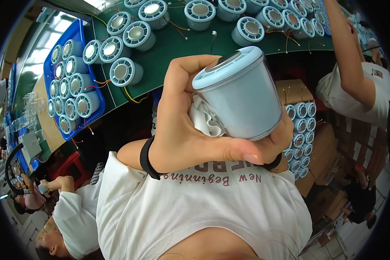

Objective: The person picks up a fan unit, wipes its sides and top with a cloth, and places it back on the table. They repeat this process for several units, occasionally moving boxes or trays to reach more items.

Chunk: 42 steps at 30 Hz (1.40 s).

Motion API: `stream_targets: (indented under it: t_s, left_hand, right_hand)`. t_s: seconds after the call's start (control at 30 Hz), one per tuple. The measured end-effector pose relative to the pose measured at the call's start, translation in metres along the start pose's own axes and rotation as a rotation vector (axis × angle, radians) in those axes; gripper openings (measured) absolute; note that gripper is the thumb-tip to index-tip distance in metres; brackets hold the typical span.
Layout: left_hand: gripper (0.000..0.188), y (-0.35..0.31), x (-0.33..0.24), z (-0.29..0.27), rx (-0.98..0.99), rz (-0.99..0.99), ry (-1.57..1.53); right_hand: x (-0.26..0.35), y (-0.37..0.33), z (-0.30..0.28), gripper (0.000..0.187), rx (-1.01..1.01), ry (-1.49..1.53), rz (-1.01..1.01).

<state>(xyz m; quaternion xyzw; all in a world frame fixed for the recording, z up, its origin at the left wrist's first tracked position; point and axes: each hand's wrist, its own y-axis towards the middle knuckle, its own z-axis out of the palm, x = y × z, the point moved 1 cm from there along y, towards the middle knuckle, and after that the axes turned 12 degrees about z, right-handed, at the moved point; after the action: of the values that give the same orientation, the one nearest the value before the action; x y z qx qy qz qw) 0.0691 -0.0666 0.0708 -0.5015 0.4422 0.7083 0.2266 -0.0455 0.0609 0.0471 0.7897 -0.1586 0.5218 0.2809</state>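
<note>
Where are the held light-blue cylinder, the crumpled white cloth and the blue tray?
Light-blue cylinder [249, 99]: head view, side wall.
White cloth [205, 118]: head view, middle folds.
Blue tray [77, 34]: head view, bare upper end.

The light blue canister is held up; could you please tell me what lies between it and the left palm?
In the head view, a crumpled white cloth or tissue lies between the canister and the palm of the left hand.
</note>
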Motion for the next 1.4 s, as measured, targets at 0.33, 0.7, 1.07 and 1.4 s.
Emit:
stream_targets:
  t_s: [0.33,0.7,1.07,1.4]
  left_hand:
    - [0.116,-0.004,0.006,-0.005,-0.024,0.039,-0.035]
    - [0.086,0.002,0.051,-0.026,-0.366,0.051,0.59]
    - [0.086,-0.013,0.064,-0.023,-0.168,0.036,1.192]
    - [0.049,-0.011,0.017,-0.045,-0.199,0.083,0.193]
  right_hand:
    - [-0.014,0.011,0.012,0.031,0.118,-0.08,-0.107]
    - [-0.023,0.023,-0.013,0.015,0.095,-0.004,0.032]
    - [-0.004,0.095,-0.035,0.016,0.125,0.034,0.312]
    - [0.052,0.208,-0.003,0.017,0.598,-0.296,0.01]
